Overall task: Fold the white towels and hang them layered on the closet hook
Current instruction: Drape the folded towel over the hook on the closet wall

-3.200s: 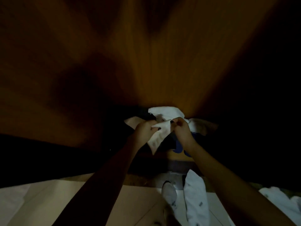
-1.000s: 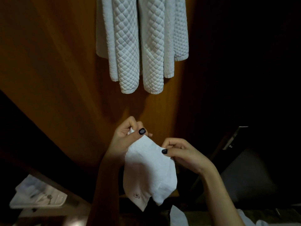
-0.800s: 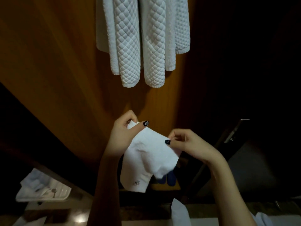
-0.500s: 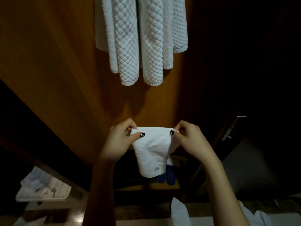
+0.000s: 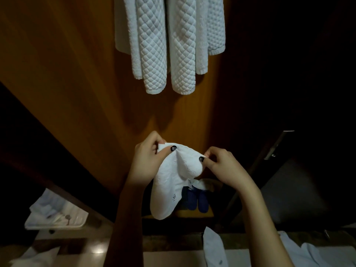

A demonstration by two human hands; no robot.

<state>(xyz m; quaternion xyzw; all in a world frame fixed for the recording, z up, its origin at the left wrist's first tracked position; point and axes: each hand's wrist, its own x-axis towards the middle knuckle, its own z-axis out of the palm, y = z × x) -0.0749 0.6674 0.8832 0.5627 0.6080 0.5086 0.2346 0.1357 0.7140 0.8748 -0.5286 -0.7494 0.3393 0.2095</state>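
Compared with half a second ago, the small white towel [image 5: 169, 184] is no longer stretched taut between the hands: its top edge is slackened and a rounded fold is bulged out at the centre of the frame. Its left corner is pinched between the thumb and fingers of the left hand [image 5: 147, 160], slightly higher than the right corner, which is pinched by the right hand [image 5: 224, 167] (dark polish is seen on both thumbnails). Quilted white towels [image 5: 169, 45] are hung against the wooden panel [image 5: 77, 83] at the top centre. A pale tray [image 5: 55, 215] is seen at the lower left, and blue items [image 5: 199, 201] are partly hidden behind the held towel.
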